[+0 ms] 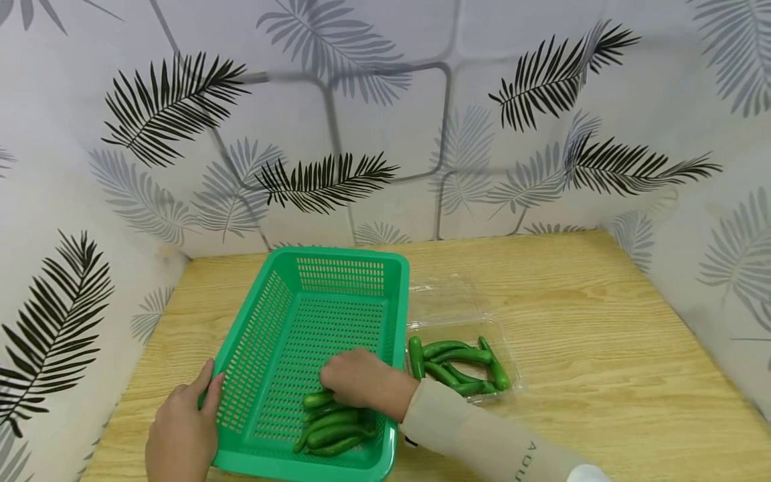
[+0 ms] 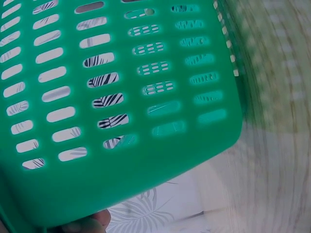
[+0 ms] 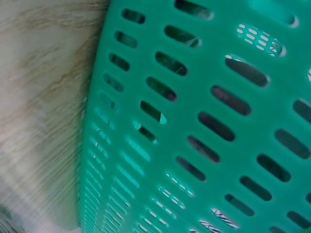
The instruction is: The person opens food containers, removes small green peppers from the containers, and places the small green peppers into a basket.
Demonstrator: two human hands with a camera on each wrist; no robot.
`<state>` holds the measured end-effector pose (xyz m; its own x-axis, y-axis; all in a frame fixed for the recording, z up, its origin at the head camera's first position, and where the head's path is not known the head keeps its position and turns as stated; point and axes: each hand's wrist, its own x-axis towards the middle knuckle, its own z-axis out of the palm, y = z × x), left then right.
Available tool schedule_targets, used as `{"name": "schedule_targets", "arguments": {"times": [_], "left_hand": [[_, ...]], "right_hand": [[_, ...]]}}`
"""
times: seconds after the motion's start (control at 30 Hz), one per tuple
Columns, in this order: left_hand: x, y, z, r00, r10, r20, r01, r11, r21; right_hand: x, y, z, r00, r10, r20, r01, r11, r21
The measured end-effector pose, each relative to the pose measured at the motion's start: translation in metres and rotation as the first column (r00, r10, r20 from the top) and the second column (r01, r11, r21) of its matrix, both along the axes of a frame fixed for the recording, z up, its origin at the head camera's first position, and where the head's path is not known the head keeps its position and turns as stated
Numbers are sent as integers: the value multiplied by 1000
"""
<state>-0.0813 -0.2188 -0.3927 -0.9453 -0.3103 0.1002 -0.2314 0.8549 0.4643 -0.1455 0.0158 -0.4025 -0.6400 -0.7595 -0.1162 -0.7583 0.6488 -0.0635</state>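
Observation:
A green plastic basket [image 1: 400,301] with slotted walls stands on the table. My left hand [image 1: 183,425] grips its left rim, the thumb over the edge; in the left wrist view a fingertip [image 2: 101,218] shows below the basket wall. Inside, several small cucumbers [image 1: 334,420] lie side by side at the near right corner. My right hand [image 1: 361,378] reaches over the right rim with bent fingers, right above the top cucumber [image 1: 317,400]. Its fingertips are hidden, so I cannot tell whether they hold one. The right wrist view shows mostly the basket's slotted wall [image 3: 194,97].
To the right of the basket sits a clear plastic box [image 1: 512,358] with its lid [image 1: 446,298] folded back. Several more cucumbers [image 1: 448,348] lie in it. The wooden table [image 1: 602,335] ends at leaf-patterned walls [image 1: 373,134] behind and on both sides.

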Motion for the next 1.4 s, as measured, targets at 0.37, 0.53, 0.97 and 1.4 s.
{"name": "schedule_targets", "arguments": {"times": [0.37, 0.53, 0.97, 1.4], "left_hand": [[1, 0, 1, 1000, -6, -12, 5, 1000, -2], [0, 0, 0, 1000, -5, -27, 4, 1000, -4], [0, -2, -2, 1000, 5, -19, -4, 1000, 5], [0, -2, -1, 1000, -1, 10, 1, 1000, 1]], "right_hand": [[0, 2, 6, 1000, 3, 31, 0, 997, -74], [1, 6, 20, 1000, 26, -3, -26, 986, -163], [7, 24, 48, 968, 75, -241, -155, 931, -332], [3, 81, 52, 963, -74, -258, -56, 884, -463]]}}
